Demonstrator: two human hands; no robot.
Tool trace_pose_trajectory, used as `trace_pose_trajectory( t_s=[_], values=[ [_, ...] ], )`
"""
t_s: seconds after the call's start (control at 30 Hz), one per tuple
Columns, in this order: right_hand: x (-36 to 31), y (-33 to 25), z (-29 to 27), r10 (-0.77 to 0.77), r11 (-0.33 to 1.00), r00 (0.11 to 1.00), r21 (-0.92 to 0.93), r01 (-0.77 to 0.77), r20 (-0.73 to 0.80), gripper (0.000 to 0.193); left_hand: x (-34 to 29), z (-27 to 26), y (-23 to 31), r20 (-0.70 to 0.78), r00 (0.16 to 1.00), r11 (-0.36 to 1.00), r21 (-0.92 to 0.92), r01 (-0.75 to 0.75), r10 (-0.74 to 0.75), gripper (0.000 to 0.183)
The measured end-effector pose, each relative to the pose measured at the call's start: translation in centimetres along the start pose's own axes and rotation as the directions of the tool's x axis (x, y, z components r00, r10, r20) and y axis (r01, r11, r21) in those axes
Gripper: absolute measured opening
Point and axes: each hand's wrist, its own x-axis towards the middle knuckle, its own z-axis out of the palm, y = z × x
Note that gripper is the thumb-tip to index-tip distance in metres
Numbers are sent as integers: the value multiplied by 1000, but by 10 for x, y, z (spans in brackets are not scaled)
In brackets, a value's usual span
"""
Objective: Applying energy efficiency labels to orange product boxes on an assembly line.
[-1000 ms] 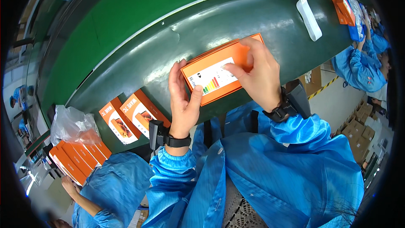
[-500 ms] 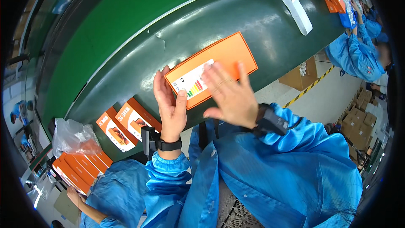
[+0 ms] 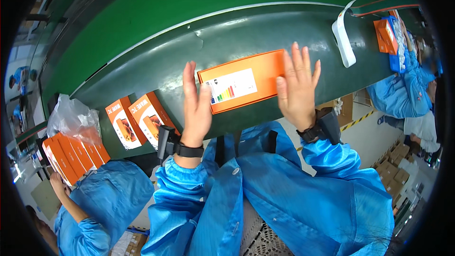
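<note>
An orange carton (image 3: 268,73) lies in front of me on the dark green bench, between my hands. Its upper face carries a white label (image 3: 242,81) with a coloured bar chart, lying flat toward the left end. My left hand (image 3: 195,106) is at the carton's left end, fingers stretched out and thumb by the near corner. At the right end is my right hand (image 3: 298,90), open, its fingers straight and overlapping the carton's edge. Neither hand's fingers wrap round the carton. Whether the palms press on it cannot be seen.
Two orange-and-white boxes (image 3: 124,123) stand left on the bench. Beyond them, a co-worker's arm (image 3: 71,201) is near a row of orange boxes (image 3: 71,154) under clear plastic. A strip of white labels (image 3: 343,42) curls at right, near a blue bin (image 3: 396,59) and another co-worker.
My right hand has moved from the label to the carton's right end. The carton has turned to lie straighter, and my left hand's fingers have straightened. The whole view has shifted.
</note>
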Motion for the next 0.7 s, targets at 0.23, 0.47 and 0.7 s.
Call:
trace_pose_trajectory(
  t_s=[0.23, 0.47, 0.7],
  values=[
    [11, -38, 19, -306, 947, 927, 166, 274, 216, 82, 7, 17, 16, -94, 985, 971, 180, 160, -145, 48],
    [23, 17, -5, -183, 981, 974, -45, 190, 132, 98, 4, 16, 14, -121, 989, 949, 291, 122, -90, 51],
    [43, 11, -7, -442, 895, 847, 214, 392, 294, 108, 23, 47, 42, -327, 931, 733, 671, 111, 159, 61]
  ],
)
